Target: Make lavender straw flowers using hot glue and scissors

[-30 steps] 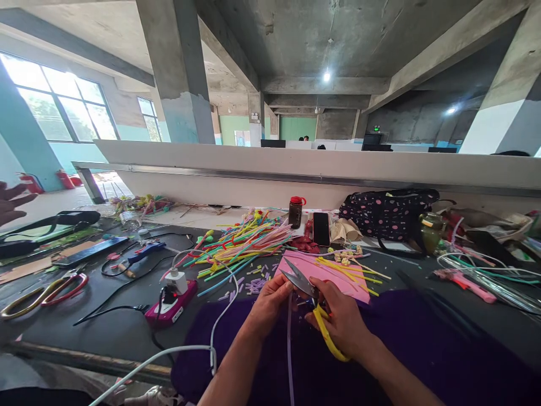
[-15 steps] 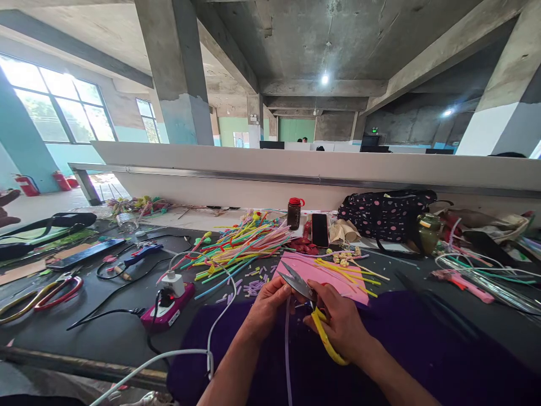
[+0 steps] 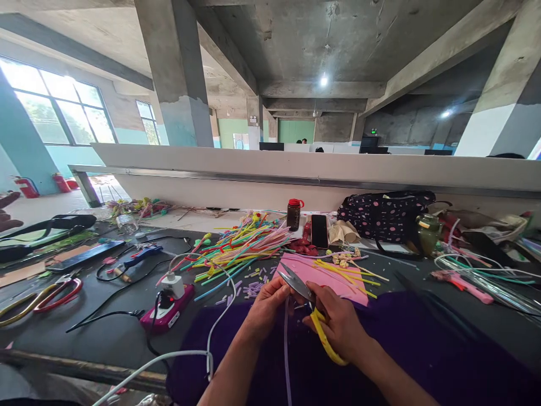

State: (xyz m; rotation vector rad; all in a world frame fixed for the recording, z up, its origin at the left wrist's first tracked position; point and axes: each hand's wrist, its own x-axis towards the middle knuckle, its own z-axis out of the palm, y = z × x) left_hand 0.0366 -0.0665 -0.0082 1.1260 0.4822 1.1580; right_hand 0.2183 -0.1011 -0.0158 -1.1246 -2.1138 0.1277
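Bare hands (image 3: pixel 339 318), narrow bare wrists (image 3: pixel 250 331), and bare forearms (image 3: pixel 233 363) broadening toward the elbows

Left of hands (image 3: pixel 266 307), white cable (image 3: pixel 208 355) in way

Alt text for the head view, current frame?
A person's right hand holds yellow-handled metal scissors against the left hand, which pinches a long thin lilac strip hanging downward. Beyond them, a flat pink sheet and a heap of thin multicoloured stems lie on a cluttered dark tabletop.
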